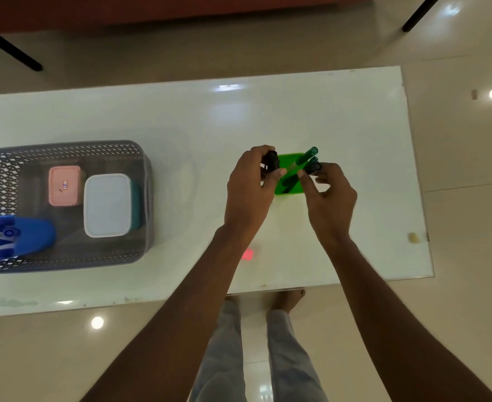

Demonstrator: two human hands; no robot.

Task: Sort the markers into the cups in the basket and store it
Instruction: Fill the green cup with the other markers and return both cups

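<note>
Head view: a square green plastic cup (289, 185) sits at frame centre-right on the glossy white table (181, 117), green markers (307, 156) leaning in it. Left hand (250, 181) grips black markers (271, 163), partly hidden; right hand (327, 192) pinches a dark marker (314, 167). The perforated grey basket (65, 152) at left holds lidded boxes and a cut-off blue cup (21, 236).

Looks like a home or plain indoor room. Glossy cream floor tiles (456, 256) reflect ceiling lights, and a low white glossy table (181, 117) stands under the hands. Left of the hands, a grey perforated plastic basket (140, 158) holds lidded storage boxes. Person barefoot.
</note>
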